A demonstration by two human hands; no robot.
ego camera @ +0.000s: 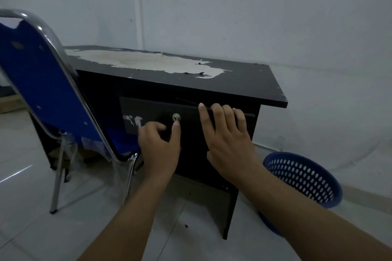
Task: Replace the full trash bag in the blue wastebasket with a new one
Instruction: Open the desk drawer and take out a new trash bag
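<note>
Nearest, two bare forearms reach in from the bottom edge over a pale tiled floor (31,229). At the near right the blue wastebasket (303,178) stands on that floor, just beside the right leg panel of the bench (244,82). Its perforated wall is in plain sight, its lower left part is covered by the right forearm, and it looks tipped in this wide view. It lies below and to the right of the right hand (229,140), well apart from it, and farther still from the left hand (160,150). The right hand grips the drawer front (152,112), its four fingers hooked over the top edge and the thumb standing straight up against the panel. The left hand lies low against the same drawer front with one finger (175,131) straight, its tip just under the round brass lock (176,117), and the other fingers curled in. The palm is turned away, so I cannot tell whether it holds anything. The bench is black, and pale patches show on its top and on the drawer's left side where the surface has peeled. To the left a blue chair (42,82) with a chrome tube frame stands close against the bench. Farthest back is a grey-white wall (254,6) with a few dark specks.
</note>
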